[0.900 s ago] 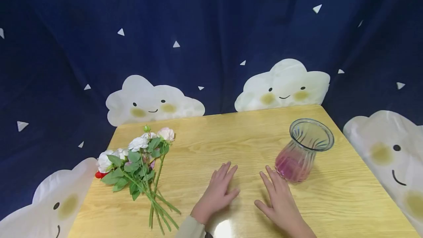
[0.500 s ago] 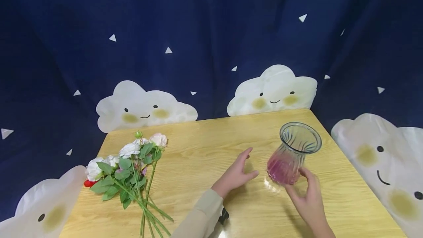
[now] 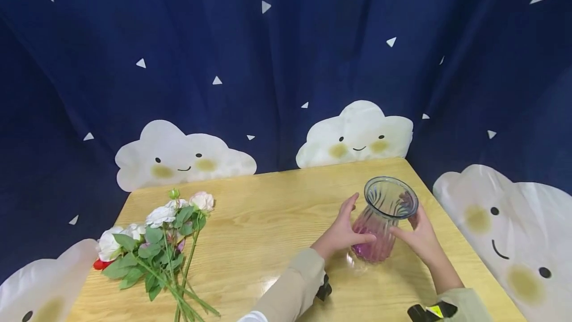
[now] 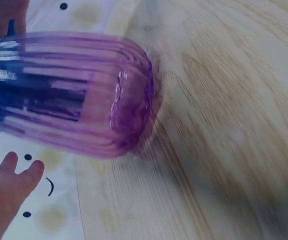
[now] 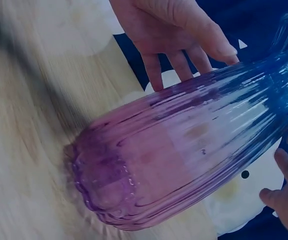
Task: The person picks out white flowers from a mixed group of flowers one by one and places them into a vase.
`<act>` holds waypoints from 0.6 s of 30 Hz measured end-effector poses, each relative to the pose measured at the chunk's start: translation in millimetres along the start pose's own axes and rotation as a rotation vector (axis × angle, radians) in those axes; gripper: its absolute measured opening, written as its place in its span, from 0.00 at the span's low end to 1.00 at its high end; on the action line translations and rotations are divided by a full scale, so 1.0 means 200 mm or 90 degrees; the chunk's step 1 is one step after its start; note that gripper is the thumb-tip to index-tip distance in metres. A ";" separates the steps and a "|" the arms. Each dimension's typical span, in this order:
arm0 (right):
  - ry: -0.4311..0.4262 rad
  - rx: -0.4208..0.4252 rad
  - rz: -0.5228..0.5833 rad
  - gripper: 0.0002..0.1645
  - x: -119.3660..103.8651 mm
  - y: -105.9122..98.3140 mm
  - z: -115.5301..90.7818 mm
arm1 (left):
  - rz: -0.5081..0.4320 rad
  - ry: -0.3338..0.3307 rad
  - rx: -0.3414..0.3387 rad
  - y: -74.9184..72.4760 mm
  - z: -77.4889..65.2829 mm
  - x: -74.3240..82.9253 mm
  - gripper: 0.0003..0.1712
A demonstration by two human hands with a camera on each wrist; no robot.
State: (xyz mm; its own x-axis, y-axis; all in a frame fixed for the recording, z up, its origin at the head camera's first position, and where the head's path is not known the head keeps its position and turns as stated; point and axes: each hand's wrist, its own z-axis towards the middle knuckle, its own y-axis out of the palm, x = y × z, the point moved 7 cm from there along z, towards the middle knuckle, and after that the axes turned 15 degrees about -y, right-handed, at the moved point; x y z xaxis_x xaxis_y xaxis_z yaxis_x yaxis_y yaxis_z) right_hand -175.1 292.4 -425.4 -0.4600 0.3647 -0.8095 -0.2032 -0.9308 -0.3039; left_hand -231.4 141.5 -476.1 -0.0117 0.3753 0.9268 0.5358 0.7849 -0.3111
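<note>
A ribbed glass vase [image 3: 375, 232], pink-purple at the base and bluish at its flared rim, stands upright on the table. My left hand [image 3: 341, 232] is at its left, thumb in front and fingers spread toward the far side. At its right is my right hand [image 3: 422, 237], thumb in front, with fingertips showing through the glass near the neck. The right wrist view has the vase [image 5: 149, 165] between the left hand [image 5: 169, 30] and the spread right fingers [image 5: 279, 165], which show a gap from the glass. In the left wrist view, the left fingers [image 4: 26, 175] also stand apart.
Flowers with white and pale pink blooms [image 3: 161, 216], leaves and long green stems lie at the left of the wooden table [image 3: 268, 212]. A bit of red [image 3: 102, 264] shows beneath them. Behind the table hangs a dark blue curtain [image 3: 237, 29] with cloud faces.
Both hands have moved from the table's middle to the vase, the left going right, the right going round to its right side and up toward the neck. The vase stays in place.
</note>
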 end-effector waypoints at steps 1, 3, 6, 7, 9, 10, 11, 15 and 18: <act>-0.001 -0.016 -0.002 0.51 0.01 0.00 0.01 | 0.001 0.005 -0.002 0.01 0.01 0.01 0.58; -0.021 -0.033 -0.014 0.51 0.00 0.01 0.03 | -0.006 0.017 -0.006 0.03 0.01 0.03 0.58; -0.050 -0.045 -0.030 0.52 -0.02 0.02 0.04 | -0.040 0.042 -0.017 0.06 0.02 0.05 0.56; -0.067 -0.043 -0.024 0.52 -0.02 0.03 0.05 | -0.051 0.051 -0.021 0.06 0.02 0.05 0.55; -0.091 -0.037 0.003 0.52 -0.03 0.03 0.07 | -0.070 0.066 -0.028 0.07 0.02 0.06 0.54; -0.095 -0.033 0.019 0.52 -0.03 0.04 0.07 | -0.077 0.072 -0.029 0.07 0.03 0.07 0.54; -0.100 -0.029 0.033 0.52 -0.03 0.04 0.08 | -0.087 0.071 -0.031 0.07 0.03 0.07 0.53; -0.082 -0.024 0.030 0.51 0.00 0.03 0.07 | -0.080 0.077 -0.021 0.08 0.04 0.07 0.50; -0.054 -0.036 -0.019 0.50 0.02 0.03 0.06 | -0.053 0.077 -0.009 0.08 0.04 0.07 0.45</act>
State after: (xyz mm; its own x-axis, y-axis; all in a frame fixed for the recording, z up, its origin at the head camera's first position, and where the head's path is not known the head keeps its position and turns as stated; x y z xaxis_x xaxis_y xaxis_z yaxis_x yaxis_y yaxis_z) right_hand -189.1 289.2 -424.7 -0.5260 0.3914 -0.7551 -0.1700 -0.9183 -0.3576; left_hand -230.1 164.4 -469.6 0.0447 0.2473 0.9679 0.5494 0.8031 -0.2305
